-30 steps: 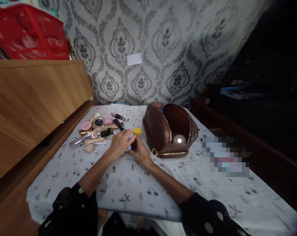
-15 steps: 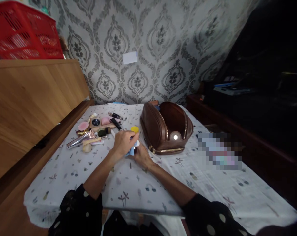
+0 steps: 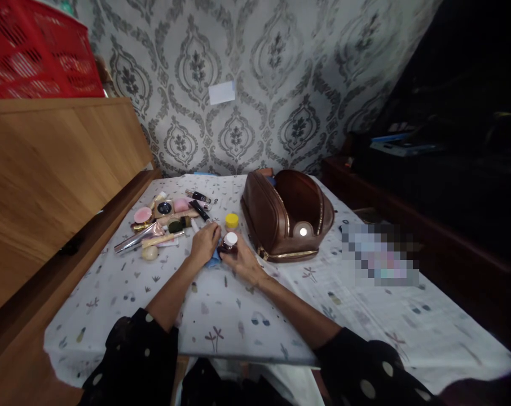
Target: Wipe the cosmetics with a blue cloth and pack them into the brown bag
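My right hand (image 3: 245, 264) is closed around a small dark bottle (image 3: 227, 247) with a white cap (image 3: 230, 239), held upright over the table. Close beside it, my left hand (image 3: 205, 243) is closed on a blue cloth (image 3: 214, 260), which hangs below the fingers. Just beyond the hands stands a yellow-lidded jar (image 3: 232, 220). An open brown leather bag (image 3: 266, 220) with gold zips sits to the right of them. To the left lies a group of make-up items, among them a pink round compact (image 3: 142, 215), a black tube (image 3: 199, 210) and a metallic pink tube (image 3: 139, 238).
A patterned white cloth (image 3: 238, 332) covers the table. The wooden cabinet (image 3: 61, 169) on the left carries a red basket (image 3: 39, 56). A blurred-out object (image 3: 378, 254) lies right of the bag. The papered wall (image 3: 276, 113) rises behind.
My left hand has drawn back leftward from the bottle with the blue cloth, leaving the white cap in plain sight. My right hand keeps its hold on the bottle. The view has shifted slightly.
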A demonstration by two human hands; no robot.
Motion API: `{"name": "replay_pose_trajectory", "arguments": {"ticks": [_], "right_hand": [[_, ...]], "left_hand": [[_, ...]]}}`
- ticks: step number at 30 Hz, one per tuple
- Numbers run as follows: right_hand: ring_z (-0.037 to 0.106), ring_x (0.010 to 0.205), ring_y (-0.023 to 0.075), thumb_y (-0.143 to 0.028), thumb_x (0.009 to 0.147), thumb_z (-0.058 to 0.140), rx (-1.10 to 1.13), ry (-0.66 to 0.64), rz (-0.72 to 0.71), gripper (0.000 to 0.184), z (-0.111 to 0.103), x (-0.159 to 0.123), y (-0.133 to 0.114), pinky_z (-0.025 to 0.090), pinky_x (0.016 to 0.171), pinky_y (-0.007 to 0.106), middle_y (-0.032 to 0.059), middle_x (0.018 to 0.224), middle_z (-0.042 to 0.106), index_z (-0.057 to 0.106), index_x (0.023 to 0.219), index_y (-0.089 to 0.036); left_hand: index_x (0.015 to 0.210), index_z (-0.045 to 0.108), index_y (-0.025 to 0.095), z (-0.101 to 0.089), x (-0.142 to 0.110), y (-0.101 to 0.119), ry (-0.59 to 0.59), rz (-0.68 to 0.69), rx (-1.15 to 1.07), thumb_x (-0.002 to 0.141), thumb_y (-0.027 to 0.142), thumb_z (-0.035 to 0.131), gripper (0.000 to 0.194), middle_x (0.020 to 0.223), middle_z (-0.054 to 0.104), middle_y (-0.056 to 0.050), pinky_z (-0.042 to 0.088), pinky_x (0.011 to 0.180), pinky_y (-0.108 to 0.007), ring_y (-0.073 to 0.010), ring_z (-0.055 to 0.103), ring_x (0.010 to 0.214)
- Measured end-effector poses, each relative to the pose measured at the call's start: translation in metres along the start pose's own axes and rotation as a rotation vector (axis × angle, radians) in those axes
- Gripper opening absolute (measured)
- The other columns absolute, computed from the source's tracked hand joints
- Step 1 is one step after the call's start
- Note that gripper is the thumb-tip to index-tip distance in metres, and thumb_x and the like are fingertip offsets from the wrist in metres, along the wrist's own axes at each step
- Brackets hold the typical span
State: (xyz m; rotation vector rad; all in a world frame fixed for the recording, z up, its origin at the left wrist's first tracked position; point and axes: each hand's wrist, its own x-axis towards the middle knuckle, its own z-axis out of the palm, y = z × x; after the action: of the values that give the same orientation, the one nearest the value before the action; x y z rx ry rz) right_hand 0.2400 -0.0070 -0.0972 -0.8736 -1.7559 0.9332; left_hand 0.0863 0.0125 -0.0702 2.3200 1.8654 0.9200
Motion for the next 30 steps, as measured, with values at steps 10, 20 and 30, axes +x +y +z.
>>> {"name": "replay_pose_trajectory", "arguments": {"ticks": [10,20,30], "right_hand": [[0.06,0.105,0.0237,-0.044,0.09,0.055,-0.006,0.025,-0.031,0.056,-0.012,-0.002,-0.011,0.05,0.094,0.04,0.0114,0.122,0.06,0.044,0.14,-0.019],[0.059,0.111,0.0218,-0.049,0.098,0.041,-0.021,0.03,-0.016,0.052,-0.017,-0.003,-0.01,0.047,0.099,0.037,0.009,0.123,0.061,0.044,0.14,-0.02],[0.054,0.123,0.0252,-0.047,0.1,0.038,-0.129,0.048,-0.152,0.053,-0.014,-0.006,-0.006,0.041,0.108,0.044,0.015,0.134,0.056,0.042,0.145,-0.018]], "left_hand": [[0.111,0.057,0.019,-0.012,-0.001,0.012,-0.13,-0.142,0.283,0.1,0.047,0.036,0.036,0.11,0.066,-0.013,0.046,0.072,-0.033,-0.0267,0.066,0.094],[0.085,0.051,0.021,-0.009,0.003,0.013,0.209,-0.025,-0.287,0.094,0.035,0.052,0.016,0.087,0.061,-0.003,0.047,0.082,-0.029,-0.0178,0.06,0.088],[0.084,0.053,0.021,-0.003,-0.004,0.032,0.311,0.11,-0.539,0.097,0.032,0.048,0.018,0.092,0.059,-0.005,0.046,0.088,-0.031,-0.0177,0.058,0.094]]}}
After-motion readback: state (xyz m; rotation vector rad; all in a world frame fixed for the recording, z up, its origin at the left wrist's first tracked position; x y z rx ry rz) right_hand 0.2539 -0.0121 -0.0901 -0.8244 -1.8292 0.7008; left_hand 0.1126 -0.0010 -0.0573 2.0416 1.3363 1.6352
